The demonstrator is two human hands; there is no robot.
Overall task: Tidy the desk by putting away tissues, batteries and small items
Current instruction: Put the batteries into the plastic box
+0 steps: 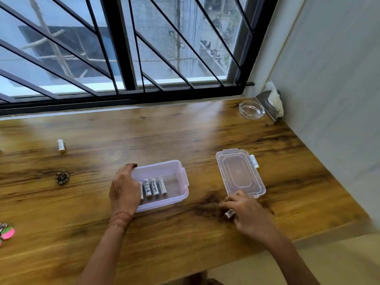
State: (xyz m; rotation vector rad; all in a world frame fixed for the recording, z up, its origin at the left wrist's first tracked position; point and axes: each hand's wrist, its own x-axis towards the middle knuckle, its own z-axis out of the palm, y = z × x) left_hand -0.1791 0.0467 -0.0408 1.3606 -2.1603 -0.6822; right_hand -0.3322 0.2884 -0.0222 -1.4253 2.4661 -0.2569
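Two stray things sit far left. A pink-green charm (8, 232), flat and glossy, lies at the frame's edge, and I judge a sweeping arm could knock it off the wood-grain surface (185, 130). A loose battery (61, 145), a smooth white cylinder with a gold end, lies on its side well apart from the box, so any nudge could roll it. Nearer me is a dark ornament (62, 177), bumpy and flower-like.

My left grip (124, 192) curls over the left wall of the clear box (181, 199) and grasps it. The box is thin, lilac-tinted plastic, rectangular with side clips. It looks light, so a sideways pull could skid it.

The boxed batteries (155, 187) lie side by side on the box floor. One is half hidden by the hand.

My right grip (248, 212) rests with fingers curled at the lid's near corner. A silvery bit (229, 213) shows there, but I cannot tell if it is a ring or a held item, or whether the grip grasps anything.

The lid (239, 171) is flat, clear and ridged. A second battery (254, 161) lies just beside its right edge, and lifting the lid may send it rolling.

Far right are a glass ashtray (251, 110) and a crumpled tissue (274, 97) in the corner.
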